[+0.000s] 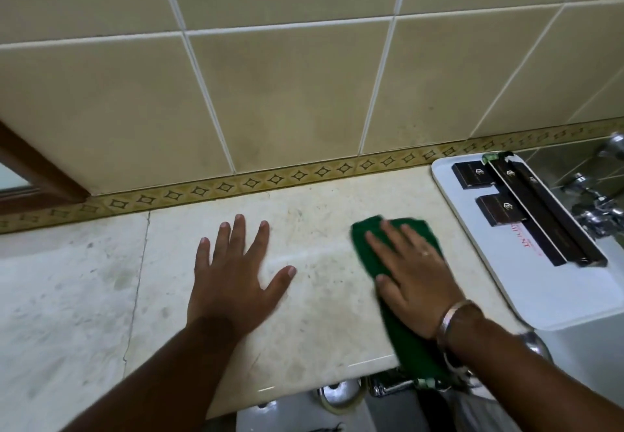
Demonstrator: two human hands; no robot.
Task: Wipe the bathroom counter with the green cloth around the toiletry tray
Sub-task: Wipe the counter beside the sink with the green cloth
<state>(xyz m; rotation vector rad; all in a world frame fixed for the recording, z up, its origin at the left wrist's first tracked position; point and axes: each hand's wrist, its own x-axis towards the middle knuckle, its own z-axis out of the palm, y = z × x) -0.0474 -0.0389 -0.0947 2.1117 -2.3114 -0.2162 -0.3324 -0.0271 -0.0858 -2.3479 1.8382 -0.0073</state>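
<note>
At far left a brown frame (37, 175) is cut off by the edge. The left hand (233, 276) lies flat, fingers spread, on the counter (320, 192). Right of it, the right hand (413, 274) presses flat on the green cloth (368, 232), hiding most of it. The toiletry tray (553, 296) sits just right, its dark boxes' (499, 210) print unreadable.

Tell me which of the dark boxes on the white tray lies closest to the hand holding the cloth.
The short dark box at the tray's left edge, nearer the camera, lies closest to the right hand on the green cloth. The other short box sits near the wall; the long boxes lie farther right.
</note>
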